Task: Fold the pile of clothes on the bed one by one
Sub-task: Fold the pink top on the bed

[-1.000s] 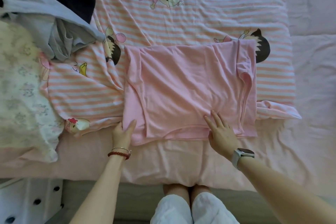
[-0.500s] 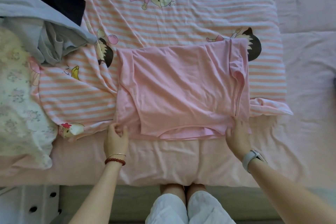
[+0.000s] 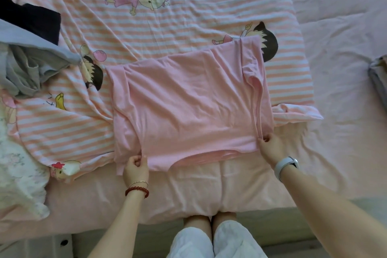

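The pink T-shirt lies flat on the bed, its long axis running left to right, stretching away from the person. Both hands sit at its near hem: the left hand pinches the near-left corner, the right hand pinches the near-right corner, fingers clamped on cloth. The unfolded pile waits far left.
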The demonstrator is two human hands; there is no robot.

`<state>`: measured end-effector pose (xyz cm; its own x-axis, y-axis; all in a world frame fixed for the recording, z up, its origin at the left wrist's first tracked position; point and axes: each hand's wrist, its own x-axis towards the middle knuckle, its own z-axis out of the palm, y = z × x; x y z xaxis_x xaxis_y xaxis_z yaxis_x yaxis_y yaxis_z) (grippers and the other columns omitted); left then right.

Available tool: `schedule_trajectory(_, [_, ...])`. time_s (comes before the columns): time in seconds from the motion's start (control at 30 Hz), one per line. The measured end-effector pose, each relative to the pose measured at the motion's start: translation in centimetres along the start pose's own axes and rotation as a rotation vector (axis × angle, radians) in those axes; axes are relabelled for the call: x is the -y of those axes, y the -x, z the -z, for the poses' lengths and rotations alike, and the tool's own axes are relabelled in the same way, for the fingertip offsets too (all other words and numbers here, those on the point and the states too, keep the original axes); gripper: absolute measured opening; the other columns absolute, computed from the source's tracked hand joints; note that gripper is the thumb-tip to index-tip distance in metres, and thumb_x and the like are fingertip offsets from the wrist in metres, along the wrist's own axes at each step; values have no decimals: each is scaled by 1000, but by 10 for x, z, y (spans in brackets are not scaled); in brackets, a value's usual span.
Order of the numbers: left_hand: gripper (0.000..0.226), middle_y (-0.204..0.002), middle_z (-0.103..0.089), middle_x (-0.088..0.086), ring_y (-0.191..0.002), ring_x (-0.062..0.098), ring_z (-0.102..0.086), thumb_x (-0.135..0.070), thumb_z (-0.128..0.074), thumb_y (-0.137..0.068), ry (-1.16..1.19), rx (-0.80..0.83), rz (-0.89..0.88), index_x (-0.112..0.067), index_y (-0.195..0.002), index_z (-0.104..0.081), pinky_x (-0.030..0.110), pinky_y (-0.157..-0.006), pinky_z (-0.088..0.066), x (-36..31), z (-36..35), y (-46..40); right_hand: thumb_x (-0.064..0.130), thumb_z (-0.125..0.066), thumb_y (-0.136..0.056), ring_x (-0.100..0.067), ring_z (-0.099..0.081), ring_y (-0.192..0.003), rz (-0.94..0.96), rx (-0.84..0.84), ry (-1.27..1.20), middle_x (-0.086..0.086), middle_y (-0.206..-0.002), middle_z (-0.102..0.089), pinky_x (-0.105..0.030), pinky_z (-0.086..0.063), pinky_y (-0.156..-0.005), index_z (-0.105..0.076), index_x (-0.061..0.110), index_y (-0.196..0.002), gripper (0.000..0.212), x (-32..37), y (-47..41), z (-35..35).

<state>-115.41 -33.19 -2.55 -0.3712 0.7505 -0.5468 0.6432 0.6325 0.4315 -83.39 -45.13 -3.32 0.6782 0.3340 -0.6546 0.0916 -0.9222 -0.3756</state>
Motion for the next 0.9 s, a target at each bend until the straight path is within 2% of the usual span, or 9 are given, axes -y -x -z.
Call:
schedule_trajectory(0.03, [21,-98,-63,22,-94,33,-56,-10,-58,-88,-22,-19,1,2,-105,-60,34,-81,-39,-2,1,-1,3,-48,-84,-32,-52,-80,-15,-18,15,-13,-79,-55,-32,-36,-67,-55,4,-82,8,-1,1,2])
schedule_trajectory(0.1, [24,-104,-62,20,-101,35,-55,-11,-58,-87,-39,-71,-57,-1,-109,-59,37,-87,-41,-10,4,-4,6,-44,-82,-37,-56,-90,17,-100,24,-16,-94,-60,-36,-43,-74,-58,4,-95,19,1,0,7])
schedule_trajectory(0.2, [25,-113,-54,20,-103,35,-52,-9,-56,-86,1,-184,-216,0,-110,-58,40,-92,-40,-42,10,-10,11,-43,-86,-37,-54,-101,203,-243,25,-18,-111,-58,-42,-45,-81,-58,4,-99,21,27,-4,16])
schedule_trajectory(0.27, [24,-113,-53,24,-107,37,-48,-8,-55,-86,-17,-241,-368,2,-109,-58,40,-94,-36,-71,12,-18,11,-47,-90,-34,-53,-104,291,-302,-6,-17,-110,-56,-46,-42,-89,-58,3,-106,21,56,-13,21])
schedule_trajectory(0.37, [33,-124,-49,24,-118,37,-42,-10,-55,-87,-95,-257,-472,-1,-118,-56,40,-98,-32,-120,13,-38,14,-51,-91,-32,-53,-99,405,-368,-14,-16,-106,-57,-42,-42,-87,-59,2,-106,21,103,-35,28])
schedule_trajectory(0.5, [42,-138,-41,14,-126,32,-35,-23,-54,-89,-129,-281,-420,-8,-128,-50,39,-102,-29,-169,17,-75,15,-49,-92,-33,-52,-99,509,-424,25,-20,-106,-57,-36,-37,-83,-61,-1,-104,23,164,-70,37])
schedule_trajectory(0.6, [40,-128,-50,15,-121,30,-42,-29,-56,-88,-73,-273,-340,-7,-122,-52,36,-98,-35,-188,22,-100,22,-48,-92,-34,-52,-101,502,-416,73,-20,-107,-58,-38,-39,-84,-61,-1,-103,28,197,-98,44])
schedule_trajectory(0.73, [27,-112,-64,14,-106,34,-55,-23,-54,-89,-27,-241,-264,-6,-107,-62,32,-87,-40,-197,26,-118,37,-48,-84,-32,-52,-76,384,-297,183,-14,-78,-56,-31,-38,-65,-57,10,-71,32,222,-123,45])
schedule_trajectory(0.9, [23,-107,-64,20,-101,35,-55,-15,-50,-91,-2,-248,-292,1,-102,-63,30,-82,-39,-193,28,-132,13,-44,-88,-36,-59,-83,338,-295,283,-16,-78,-57,-30,-35,-63,-53,8,-64,26,228,-125,43])
